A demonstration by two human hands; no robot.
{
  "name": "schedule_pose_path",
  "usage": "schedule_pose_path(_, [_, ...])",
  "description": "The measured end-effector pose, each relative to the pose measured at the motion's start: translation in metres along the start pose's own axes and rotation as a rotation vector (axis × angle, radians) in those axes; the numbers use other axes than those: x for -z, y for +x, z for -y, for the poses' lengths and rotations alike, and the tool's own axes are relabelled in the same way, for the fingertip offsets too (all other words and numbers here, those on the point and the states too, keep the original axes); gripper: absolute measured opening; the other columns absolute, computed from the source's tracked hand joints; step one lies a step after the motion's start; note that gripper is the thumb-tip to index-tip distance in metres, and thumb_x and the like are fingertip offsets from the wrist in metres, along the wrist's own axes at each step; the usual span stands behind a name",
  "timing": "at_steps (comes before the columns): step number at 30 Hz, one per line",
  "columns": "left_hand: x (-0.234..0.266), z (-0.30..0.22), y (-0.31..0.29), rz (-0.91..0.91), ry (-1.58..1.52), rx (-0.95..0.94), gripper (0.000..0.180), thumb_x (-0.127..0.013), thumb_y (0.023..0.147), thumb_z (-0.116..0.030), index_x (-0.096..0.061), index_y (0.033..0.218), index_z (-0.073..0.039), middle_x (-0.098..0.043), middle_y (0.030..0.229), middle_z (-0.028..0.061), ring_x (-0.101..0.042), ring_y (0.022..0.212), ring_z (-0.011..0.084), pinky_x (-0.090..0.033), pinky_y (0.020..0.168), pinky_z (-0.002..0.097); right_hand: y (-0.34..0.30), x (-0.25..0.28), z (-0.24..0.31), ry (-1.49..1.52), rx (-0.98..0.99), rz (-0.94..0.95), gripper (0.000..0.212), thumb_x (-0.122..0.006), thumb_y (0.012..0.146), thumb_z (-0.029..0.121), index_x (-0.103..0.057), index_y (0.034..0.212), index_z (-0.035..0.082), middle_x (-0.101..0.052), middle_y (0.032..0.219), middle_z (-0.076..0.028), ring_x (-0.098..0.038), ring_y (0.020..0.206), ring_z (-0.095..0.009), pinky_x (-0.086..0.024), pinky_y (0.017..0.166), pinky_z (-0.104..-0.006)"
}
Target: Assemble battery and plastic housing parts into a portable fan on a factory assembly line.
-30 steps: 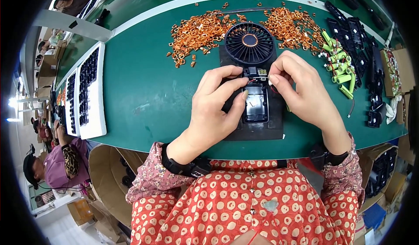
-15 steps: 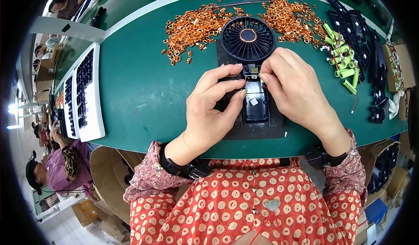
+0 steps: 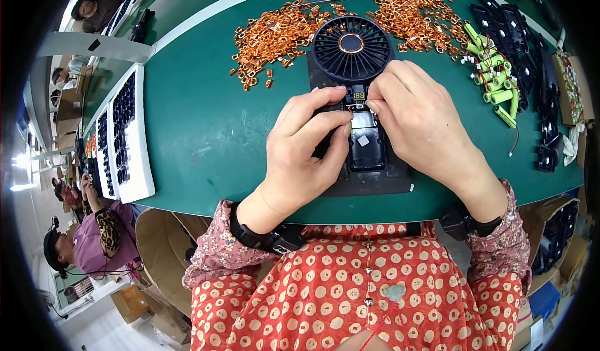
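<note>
A dark handheld fan [image 3: 367, 158] lies with its round grille away from me and its handle housing open toward me. Inside the housing, a small circuit board with a digit display [image 3: 359, 96] sits between my hands. My left hand [image 3: 307, 140] grips the left side of the housing, one fingertip beside the display and the thumb against another finger lower down. At the board's right edge, my right hand [image 3: 417, 113] pinches thumb and finger together; what they hold is hidden. A small white square [image 3: 363, 140] lies in the handle's lower part.
Under the fan is a dark mat [image 3: 398, 177] on the green table [image 3: 200, 132]. Orange metal-looking rings [image 3: 275, 38] lie in two heaps behind. Green battery cells with wires [image 3: 498, 79] and black housings [image 3: 549, 120] are at right. A white foam tray [image 3: 139, 145] of dark parts stands left; a co-worker [image 3: 94, 241] sits beyond.
The view has shifted slightly, so the fan appears a little higher and further left. Both hands stay at the circuit board, with the right fingertips slightly closer to the display.
</note>
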State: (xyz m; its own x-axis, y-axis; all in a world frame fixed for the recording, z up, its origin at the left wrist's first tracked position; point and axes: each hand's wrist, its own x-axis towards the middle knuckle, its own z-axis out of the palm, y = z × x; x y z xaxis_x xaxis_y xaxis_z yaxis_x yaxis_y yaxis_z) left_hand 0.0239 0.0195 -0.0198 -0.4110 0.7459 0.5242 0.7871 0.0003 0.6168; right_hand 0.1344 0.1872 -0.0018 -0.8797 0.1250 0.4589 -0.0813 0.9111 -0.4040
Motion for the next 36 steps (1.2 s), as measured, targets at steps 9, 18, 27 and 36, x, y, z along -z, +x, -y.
schedule_pose_path(9, [0.003,-0.001,0.000,-0.001,-0.018,0.046,0.022,-0.073,0.073,0.006,-0.069,0.093,-0.001,-0.067,0.114,0.0127,-0.066,0.102,0.0286,-0.053,0.087,0.0358,-0.001,-0.003,0.001,-0.005,0.018,-0.037,0.013,-0.065,0.078,0.001,-0.055,0.085,0.002,-0.053,0.084,-0.010,-0.058,0.083,-0.028,-0.051,0.067,-0.0387])
schedule_pose_path(18, [0.001,-0.001,0.000,-0.018,-0.019,0.064,0.020,-0.073,0.073,0.006,-0.070,0.092,-0.001,-0.067,0.112,0.0126,-0.066,0.102,0.0261,-0.054,0.086,0.0339,-0.002,-0.006,-0.007,0.080,0.006,-0.008,0.010,-0.064,0.082,0.004,-0.056,0.087,0.001,-0.053,0.084,-0.011,-0.058,0.083,-0.029,-0.050,0.065,-0.0392])
schedule_pose_path(27, [-0.002,-0.003,0.001,-0.023,-0.011,0.062,0.021,-0.074,0.073,0.005,-0.069,0.092,-0.001,-0.067,0.111,0.0118,-0.067,0.101,0.0256,-0.054,0.086,0.0339,-0.005,-0.005,-0.008,0.021,0.050,0.011,0.008,-0.063,0.085,0.006,-0.056,0.087,0.002,-0.055,0.085,-0.010,-0.059,0.085,-0.029,-0.052,0.070,-0.0393])
schedule_pose_path(36, [0.002,-0.003,0.000,-0.051,0.019,0.085,0.034,-0.077,0.072,0.002,-0.066,0.103,-0.002,-0.064,0.115,0.0122,-0.065,0.104,0.0265,-0.053,0.088,0.0351,-0.003,-0.005,-0.017,0.133,0.032,0.019,0.009,-0.063,0.087,0.008,-0.055,0.088,0.003,-0.055,0.086,-0.011,-0.059,0.087,-0.031,-0.049,0.073,-0.0412])
